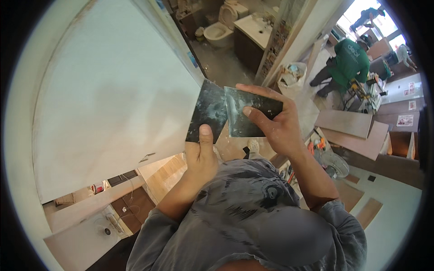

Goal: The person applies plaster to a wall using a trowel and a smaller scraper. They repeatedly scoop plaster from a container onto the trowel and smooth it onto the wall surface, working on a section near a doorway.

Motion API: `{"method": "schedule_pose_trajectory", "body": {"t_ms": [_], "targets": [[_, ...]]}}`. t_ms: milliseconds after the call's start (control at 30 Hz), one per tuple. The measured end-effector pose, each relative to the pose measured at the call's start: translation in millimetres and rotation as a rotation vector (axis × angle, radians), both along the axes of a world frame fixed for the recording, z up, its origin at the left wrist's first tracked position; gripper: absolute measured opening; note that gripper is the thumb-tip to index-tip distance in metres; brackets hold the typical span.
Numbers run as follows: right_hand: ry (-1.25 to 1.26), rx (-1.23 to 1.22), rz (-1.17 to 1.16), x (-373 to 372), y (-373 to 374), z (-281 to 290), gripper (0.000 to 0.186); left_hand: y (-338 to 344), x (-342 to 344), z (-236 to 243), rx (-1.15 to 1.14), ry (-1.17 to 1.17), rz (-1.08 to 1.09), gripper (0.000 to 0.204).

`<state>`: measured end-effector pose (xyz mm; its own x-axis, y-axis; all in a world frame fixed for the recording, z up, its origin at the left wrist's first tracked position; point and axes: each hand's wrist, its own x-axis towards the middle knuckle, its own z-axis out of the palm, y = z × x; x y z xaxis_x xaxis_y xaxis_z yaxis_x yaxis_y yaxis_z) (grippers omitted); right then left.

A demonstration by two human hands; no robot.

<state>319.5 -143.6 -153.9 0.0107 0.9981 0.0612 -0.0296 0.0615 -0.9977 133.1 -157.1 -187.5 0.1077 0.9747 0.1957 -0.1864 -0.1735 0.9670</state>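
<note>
My left hand (201,156) grips the lower edge of a dark metal scraper blade (207,112), thumb pressed on its face. My right hand (275,124) holds a second dark, smeared metal blade (246,118) by its right side, thumb on the front and fingers wrapped over the top. The two blades meet edge to edge in front of me. Both are held up close beside a large white wall panel (104,99) on my left.
A doorway ahead opens into a bathroom with a toilet (220,30) and a vanity (253,38). A person in a green shirt (348,61) crouches at the right near a saw (361,92), wood boards (346,123) and a white bag (291,77).
</note>
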Motion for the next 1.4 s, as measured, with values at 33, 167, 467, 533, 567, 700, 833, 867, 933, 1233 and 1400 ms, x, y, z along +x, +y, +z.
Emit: {"method": "schedule_pose_trajectory", "body": {"t_ms": [33,167,467,533,567,700,833,867,933,1233,1400], "targets": [[0.020,-0.016,-0.016,1,-1,-5,0.035,0,1,0,0.014,0.070,-0.027,0.043],[-0.009,-0.066,-0.036,-1,-7,-30,0.036,2,0,-11,-0.014,0.253,-0.109,0.042],[0.049,-0.138,-0.020,11,0,-57,0.038,5,6,-47,-0.198,0.141,-0.079,0.049],[0.112,-0.204,-0.097,26,4,-69,0.038,1,6,-51,-0.250,0.226,-0.139,0.049],[0.170,-0.232,-0.134,30,5,-75,0.038,2,13,-52,-0.236,0.246,-0.135,0.049],[0.126,-0.183,-0.090,25,-5,-79,0.038,7,37,-53,-0.202,0.286,-0.118,0.052],[0.065,-0.062,-0.090,21,-11,-83,0.039,7,37,-63,-0.238,0.258,-0.182,0.053],[0.077,-0.090,-0.056,22,-12,-80,0.039,8,35,-66,-0.247,0.303,-0.200,0.053],[0.102,-0.144,0.014,26,-16,-72,0.038,6,36,-64,-0.322,0.304,-0.227,0.054],[0.015,-0.210,-0.098,58,-10,-69,0.036,-8,40,-59,-0.298,0.179,-0.096,0.054],[0.011,-0.117,-0.069,46,-17,-68,0.039,-3,42,-43,-0.221,0.281,-0.185,0.052]]}}
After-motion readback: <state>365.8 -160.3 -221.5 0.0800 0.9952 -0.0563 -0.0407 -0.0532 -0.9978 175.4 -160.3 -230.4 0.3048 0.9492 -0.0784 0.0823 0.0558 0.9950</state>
